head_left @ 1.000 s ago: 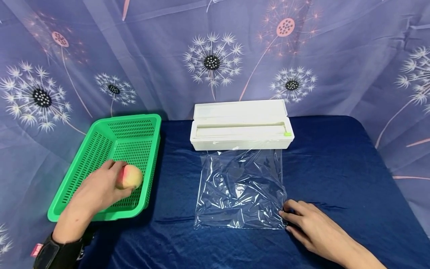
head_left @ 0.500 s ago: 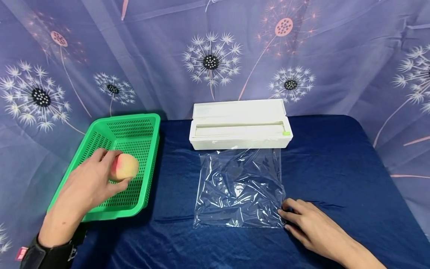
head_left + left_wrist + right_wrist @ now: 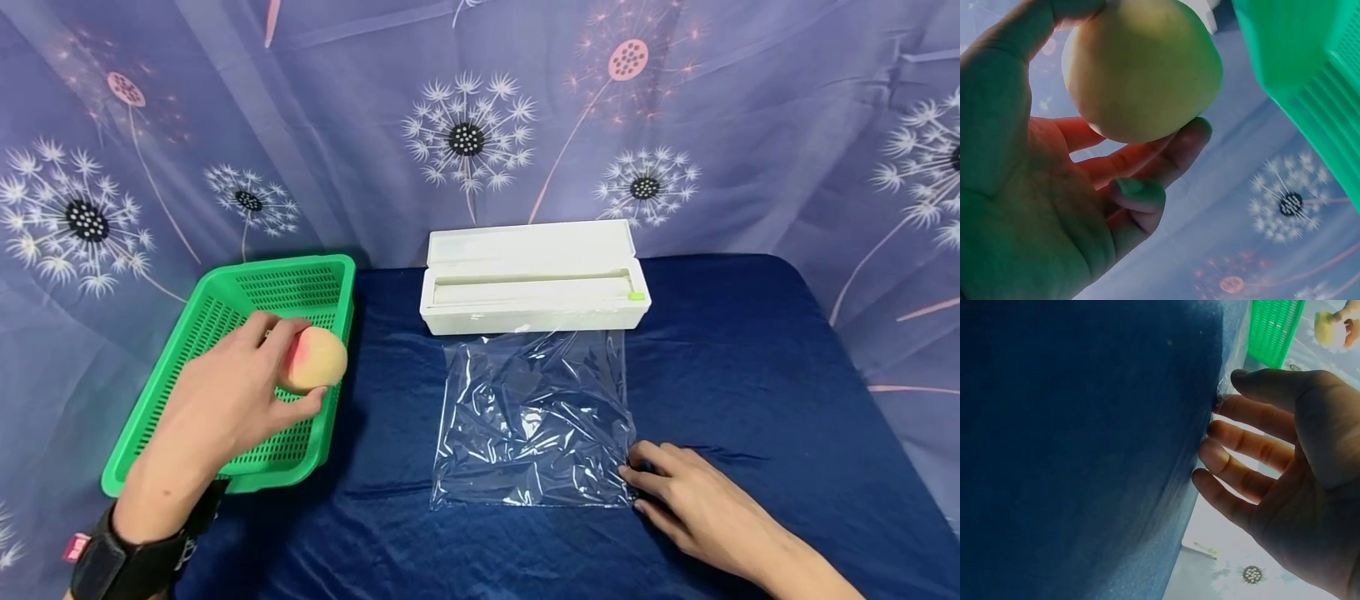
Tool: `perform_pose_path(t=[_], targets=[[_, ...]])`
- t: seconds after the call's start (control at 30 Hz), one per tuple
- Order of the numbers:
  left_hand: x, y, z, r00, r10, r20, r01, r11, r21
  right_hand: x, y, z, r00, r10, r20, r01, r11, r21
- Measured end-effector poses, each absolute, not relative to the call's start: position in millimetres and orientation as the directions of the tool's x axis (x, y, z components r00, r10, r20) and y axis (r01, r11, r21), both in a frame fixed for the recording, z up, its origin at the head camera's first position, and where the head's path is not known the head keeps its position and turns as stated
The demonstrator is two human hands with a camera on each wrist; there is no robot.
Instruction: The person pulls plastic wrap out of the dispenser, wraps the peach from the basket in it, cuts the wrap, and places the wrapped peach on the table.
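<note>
In the head view, my left hand grips a peach, yellow with a red blush, above the right side of a green plastic basket. The left wrist view shows the peach held between thumb and fingertips, away from the palm. A sheet of clear plastic wrap lies wrinkled on the table, running from a white wrap box whose lid stands up. At the sheet's near right corner rest the fingertips of my right hand. In the right wrist view its fingers are extended, thumb and index apart.
Dark blue cloth covers the table. A purple curtain with dandelion prints hangs behind it and along the sides. Inside the box lies a white roll, with a small green cutter piece at the right end.
My left hand has lifted the peach up from within the basket and, most recently, carried it to the right. The right hand stays at the corner of the wrap.
</note>
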State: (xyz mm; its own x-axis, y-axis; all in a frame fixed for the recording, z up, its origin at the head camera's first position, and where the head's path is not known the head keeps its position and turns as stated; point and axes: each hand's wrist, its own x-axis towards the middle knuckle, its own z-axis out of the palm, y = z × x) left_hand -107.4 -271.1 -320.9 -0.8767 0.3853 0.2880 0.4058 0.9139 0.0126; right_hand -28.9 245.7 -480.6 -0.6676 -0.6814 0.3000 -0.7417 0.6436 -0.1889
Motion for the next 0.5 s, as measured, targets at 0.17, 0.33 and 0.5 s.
perform_pose_path(t=[0.17, 0.33, 0.5], targets=[[-106, -250, -323, -0.851, 0.432, 0.3, 0.456, 0.89, 0.011, -30, 247, -480, -0.661, -0.682, 0.313, -0.747, 0.639, -0.185], [-108, -230, -330, -0.82, 0.485, 0.305, 0.509, 0.861, 0.001, -30, 246, -481, -0.658, -0.683, 0.319, -0.75, 0.635, -0.186], [-109, -212, -339, -0.805, 0.517, 0.289, 0.544, 0.839, 0.015, -29, 246, -480, -0.671, -0.681, 0.294, -0.738, 0.65, -0.18]])
